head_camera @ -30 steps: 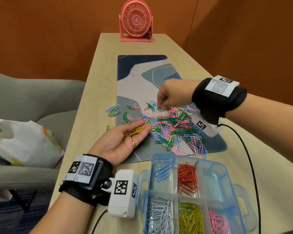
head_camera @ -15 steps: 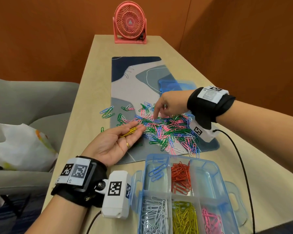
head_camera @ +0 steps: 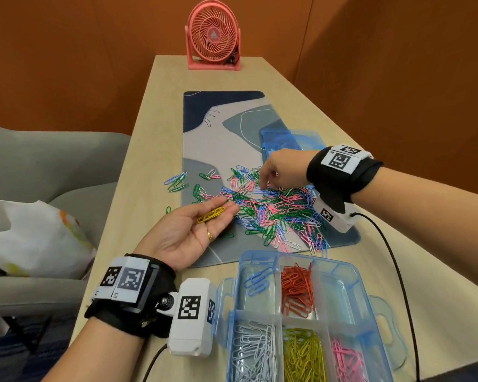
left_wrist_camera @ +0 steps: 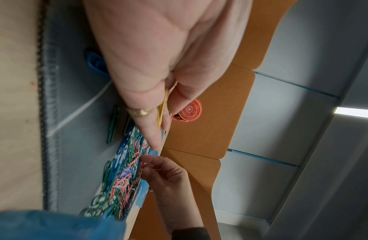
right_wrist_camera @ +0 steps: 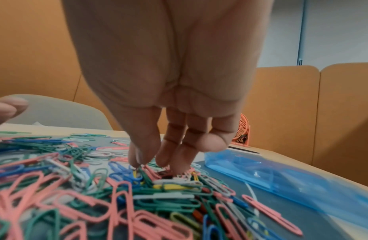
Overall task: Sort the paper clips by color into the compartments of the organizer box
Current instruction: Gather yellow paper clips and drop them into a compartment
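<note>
Fan [head_camera: 214, 37] at table's far end; lid [head_camera: 290, 139] behind right hand [head_camera: 282, 169].

Clearance around the clip pile and organizer box

The mixed clip pile [head_camera: 273, 208] covers the near part of the mat [head_camera: 221, 128]; the mat's far part lies bare. The left hand [head_camera: 193, 232], palm up, blocks the pile's left approach. The blue lid [head_camera: 290, 139] lies just beyond the right hand [head_camera: 282, 166]. The organizer box [head_camera: 342, 279] occupies the near table [head_camera: 149, 150] edge.
</note>
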Tool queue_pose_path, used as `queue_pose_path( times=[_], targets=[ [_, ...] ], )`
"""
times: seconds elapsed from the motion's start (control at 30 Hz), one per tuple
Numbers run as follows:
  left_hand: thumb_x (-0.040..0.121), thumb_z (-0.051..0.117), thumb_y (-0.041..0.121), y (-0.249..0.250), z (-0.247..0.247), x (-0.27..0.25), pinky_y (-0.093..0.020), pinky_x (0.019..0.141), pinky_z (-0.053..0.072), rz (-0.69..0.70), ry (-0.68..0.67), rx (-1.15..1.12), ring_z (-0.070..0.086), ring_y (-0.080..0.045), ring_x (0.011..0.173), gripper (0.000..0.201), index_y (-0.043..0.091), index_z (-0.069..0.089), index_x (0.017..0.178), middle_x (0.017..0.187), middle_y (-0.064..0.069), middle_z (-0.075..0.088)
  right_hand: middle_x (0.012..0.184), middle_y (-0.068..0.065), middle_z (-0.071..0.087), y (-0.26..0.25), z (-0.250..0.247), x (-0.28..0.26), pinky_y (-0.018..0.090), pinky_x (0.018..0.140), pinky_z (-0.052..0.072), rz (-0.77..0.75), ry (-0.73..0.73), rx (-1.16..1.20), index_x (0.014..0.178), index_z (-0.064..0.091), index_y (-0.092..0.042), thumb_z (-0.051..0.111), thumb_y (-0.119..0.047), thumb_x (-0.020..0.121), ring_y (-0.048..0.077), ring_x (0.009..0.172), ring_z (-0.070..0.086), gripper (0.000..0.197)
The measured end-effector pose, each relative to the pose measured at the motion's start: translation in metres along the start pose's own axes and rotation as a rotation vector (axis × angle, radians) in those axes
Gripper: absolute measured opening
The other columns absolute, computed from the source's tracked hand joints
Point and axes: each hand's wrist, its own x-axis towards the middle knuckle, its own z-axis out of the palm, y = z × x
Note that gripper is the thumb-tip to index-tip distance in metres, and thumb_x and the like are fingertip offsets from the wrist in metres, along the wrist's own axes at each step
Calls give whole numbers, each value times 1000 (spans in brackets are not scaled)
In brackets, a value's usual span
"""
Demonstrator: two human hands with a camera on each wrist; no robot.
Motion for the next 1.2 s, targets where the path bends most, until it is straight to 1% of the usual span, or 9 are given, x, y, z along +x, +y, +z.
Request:
queue_pose_path(
  times=[0.13, 0.23, 0.33, 0.43, 0.5, 0.67, 0.93, 1.1, 1.2],
  targets=[
    [96, 34, -4, 0, -1, 1, -37, 80, 56, 6, 1, -6, 69, -36, 91, 31, -17, 52, 118, 115, -31, 61, 78, -6, 61, -3, 4, 3, 25, 71, 43, -9, 30, 1, 93, 70, -14, 68, -13, 84, 12, 77, 56, 9],
    [96, 34, -4, 0, -1, 2, -37, 81, 55, 5, 1, -4, 69, -35, 90, 31, -16, 53, 117, 115, -31, 61, 80, -3, 63, -4, 7, 7, 26, 66, 44, -2, 62, -16, 88, 68, -13, 76, -26, 79, 13, 74, 56, 17],
    [96, 34, -4, 0, -1, 2, -38, 82, 54, 3, 5, 10, 69, -35, 91, 30, -16, 54, 115, 114, -31, 62, 74, -8, 60, -5, 6, 8, 24, 58, 42, 2, 41, 12, 85, 66, -16, 79, -33, 74, 6, 66, 52, 24],
    [96, 34, -4, 0, -2, 2, -38, 82, 54, 5, 6, 19, 69, -35, 90, 29, -15, 55, 113, 113, -30, 63, 75, -8, 61, -3, 3, 8, 25, 65, 44, -6, 33, 32, 87, 70, -17, 72, -25, 82, 11, 73, 55, 10],
    [96, 35, -4, 0, -2, 1, -38, 82, 55, 5, 6, 24, 69, -35, 92, 28, -15, 55, 112, 112, -30, 63, 77, -7, 61, -2, 1, 8, 24, 64, 42, 0, 53, 22, 89, 70, -15, 67, -18, 86, 13, 76, 56, 5],
    [97, 34, -4, 0, -2, 2, -39, 83, 54, 0, 4, 33, 67, -35, 98, 29, -15, 55, 112, 113, -30, 63, 75, 0, 63, -2, 4, 9, 26, 58, 43, 93, 15, -51, 82, 69, -11, 77, -32, 77, 16, 71, 57, 24],
    [97, 34, -4, 0, -2, 3, -39, 82, 54, 3, 8, 33, 68, -35, 94, 28, -15, 55, 112, 113, -30, 63, 75, 5, 62, -2, 9, 9, 23, 52, 40, 97, 3, -41, 85, 71, -2, 71, -20, 79, 19, 69, 54, 19],
    [96, 35, -4, 0, -2, 4, -37, 82, 55, 2, 7, 33, 69, -35, 93, 28, -16, 56, 112, 111, -30, 63, 69, -3, 55, 0, 0, 4, 24, 54, 40, 58, 67, 38, 72, 58, -16, 63, -19, 81, 14, 64, 49, 11],
    [96, 35, -4, 0, -3, 4, -37, 83, 55, 9, 7, 34, 68, -35, 95, 29, -16, 55, 113, 112, -30, 63, 69, -8, 54, -3, -3, 6, 25, 57, 42, 15, 86, 81, 74, 57, -18, 61, -13, 79, 9, 62, 48, 8]
  ],
)
